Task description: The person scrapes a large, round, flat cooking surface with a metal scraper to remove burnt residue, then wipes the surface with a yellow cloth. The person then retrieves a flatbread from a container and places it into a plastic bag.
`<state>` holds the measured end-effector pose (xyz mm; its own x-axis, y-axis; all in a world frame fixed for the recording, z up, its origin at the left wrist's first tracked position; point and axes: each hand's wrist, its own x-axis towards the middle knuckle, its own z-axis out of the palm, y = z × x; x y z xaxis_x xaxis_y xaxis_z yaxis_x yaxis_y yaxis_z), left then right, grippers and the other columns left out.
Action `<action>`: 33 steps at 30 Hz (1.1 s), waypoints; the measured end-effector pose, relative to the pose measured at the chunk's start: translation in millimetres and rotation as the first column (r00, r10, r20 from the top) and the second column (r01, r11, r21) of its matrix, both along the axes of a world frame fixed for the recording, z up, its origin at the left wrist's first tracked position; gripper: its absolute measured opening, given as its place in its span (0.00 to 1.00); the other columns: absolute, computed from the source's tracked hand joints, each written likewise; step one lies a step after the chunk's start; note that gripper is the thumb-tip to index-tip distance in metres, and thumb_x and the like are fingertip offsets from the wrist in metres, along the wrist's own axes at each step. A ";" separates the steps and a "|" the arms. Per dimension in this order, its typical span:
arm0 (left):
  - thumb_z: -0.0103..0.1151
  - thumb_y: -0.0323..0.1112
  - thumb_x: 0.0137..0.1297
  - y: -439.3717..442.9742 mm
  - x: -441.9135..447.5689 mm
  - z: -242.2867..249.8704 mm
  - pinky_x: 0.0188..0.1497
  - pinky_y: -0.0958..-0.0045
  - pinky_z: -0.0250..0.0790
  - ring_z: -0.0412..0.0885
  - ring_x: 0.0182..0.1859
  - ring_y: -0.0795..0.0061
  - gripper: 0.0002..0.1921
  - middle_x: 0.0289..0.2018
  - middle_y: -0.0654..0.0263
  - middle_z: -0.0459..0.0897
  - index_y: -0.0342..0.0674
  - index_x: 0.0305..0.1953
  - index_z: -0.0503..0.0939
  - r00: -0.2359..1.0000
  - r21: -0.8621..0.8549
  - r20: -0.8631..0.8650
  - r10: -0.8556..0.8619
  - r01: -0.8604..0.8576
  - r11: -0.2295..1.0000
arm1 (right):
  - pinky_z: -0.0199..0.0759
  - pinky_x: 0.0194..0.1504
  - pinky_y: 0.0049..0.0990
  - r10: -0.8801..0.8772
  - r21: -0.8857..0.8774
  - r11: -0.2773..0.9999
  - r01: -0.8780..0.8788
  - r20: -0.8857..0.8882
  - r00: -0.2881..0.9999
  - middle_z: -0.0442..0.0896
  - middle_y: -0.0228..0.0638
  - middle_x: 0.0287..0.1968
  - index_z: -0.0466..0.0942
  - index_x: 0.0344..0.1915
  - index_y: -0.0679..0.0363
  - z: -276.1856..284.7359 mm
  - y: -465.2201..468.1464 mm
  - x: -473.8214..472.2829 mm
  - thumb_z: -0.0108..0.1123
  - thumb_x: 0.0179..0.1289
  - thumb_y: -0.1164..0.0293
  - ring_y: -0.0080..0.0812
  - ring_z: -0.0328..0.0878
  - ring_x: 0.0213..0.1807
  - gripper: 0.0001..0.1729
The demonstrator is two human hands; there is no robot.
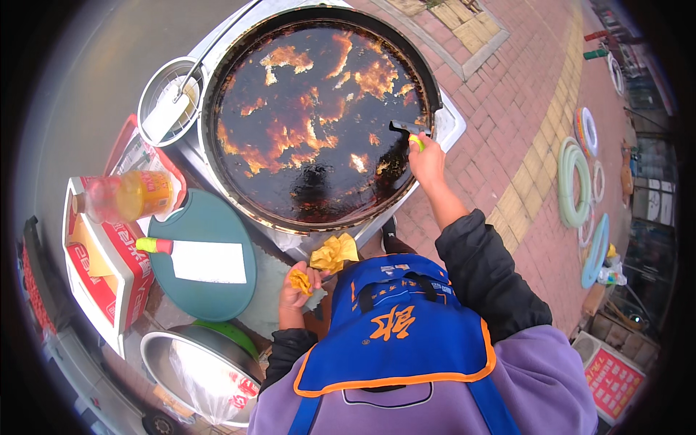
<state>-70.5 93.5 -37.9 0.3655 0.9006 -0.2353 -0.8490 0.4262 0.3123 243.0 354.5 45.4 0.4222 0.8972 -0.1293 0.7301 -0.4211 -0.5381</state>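
Observation:
My right hand (428,160) grips the yellow-green handle of a metal scraper (410,128), whose blade lies over the right side of a large round griddle pan (310,179). Dark, oily liquid or residue with orange-brown and whitish patches covers the pan's bottom. My left hand (296,291) is shut on a crumpled yellow cloth (300,283), below the pan's near rim. A larger crumpled yellow cloth (334,253) lies just above that hand; whether the two are one piece I cannot tell. A cleaver (209,262) rests on the round green cutting board (201,299) to the left.
A steel bowl with a rack (145,117) and a long-handled tool adjoin the pan's left. Below stand an oil bottle (144,196), a red-and-white carton (122,283) and a large metal basin (157,353) holding a plastic bag. Coiled hoses (565,187) lie on the brick pavement at right.

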 end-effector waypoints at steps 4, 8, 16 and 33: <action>0.72 0.37 0.53 -3.0 -0.5 -3.4 0.70 0.47 0.59 0.79 0.35 0.65 0.19 0.24 0.64 0.75 0.46 0.33 0.66 1.000 -0.024 0.016 0.019 -0.018 1.000 | 0.73 0.54 0.46 -0.005 -0.002 1.000 0.005 0.007 1.000 0.84 0.58 0.46 0.79 0.57 0.63 -3.4 11.9 2.0 0.58 0.65 0.69 0.59 0.81 0.51 0.21; 0.71 0.36 0.53 -6.8 -1.3 -6.7 0.70 0.47 0.59 0.79 0.35 0.65 0.19 0.24 0.64 0.75 0.47 0.32 0.66 0.999 -0.034 -0.015 0.045 -0.045 0.998 | 0.73 0.54 0.46 0.024 -0.025 0.999 -0.024 0.007 1.000 0.84 0.56 0.46 0.78 0.57 0.63 -5.4 21.3 6.6 0.58 0.66 0.67 0.59 0.81 0.50 0.22; 0.70 0.33 0.55 -11.2 1.2 -12.1 0.71 0.45 0.59 0.79 0.35 0.64 0.17 0.24 0.65 0.74 0.47 0.31 0.65 0.993 -0.035 0.030 0.117 -0.116 0.993 | 0.73 0.52 0.46 0.102 0.009 0.995 -0.103 0.071 0.992 0.85 0.56 0.44 0.79 0.56 0.64 -4.3 48.2 12.8 0.57 0.66 0.67 0.58 0.81 0.48 0.21; 0.72 0.41 0.58 -10.2 1.7 -6.0 0.70 0.49 0.61 0.78 0.36 0.69 0.19 0.21 0.69 0.73 0.47 0.34 0.67 0.989 -0.027 -0.048 0.141 -0.143 0.989 | 0.74 0.53 0.45 0.184 -0.030 0.983 -0.182 0.042 0.982 0.85 0.53 0.47 0.81 0.57 0.55 2.9 95.0 31.7 0.62 0.64 0.66 0.56 0.81 0.50 0.21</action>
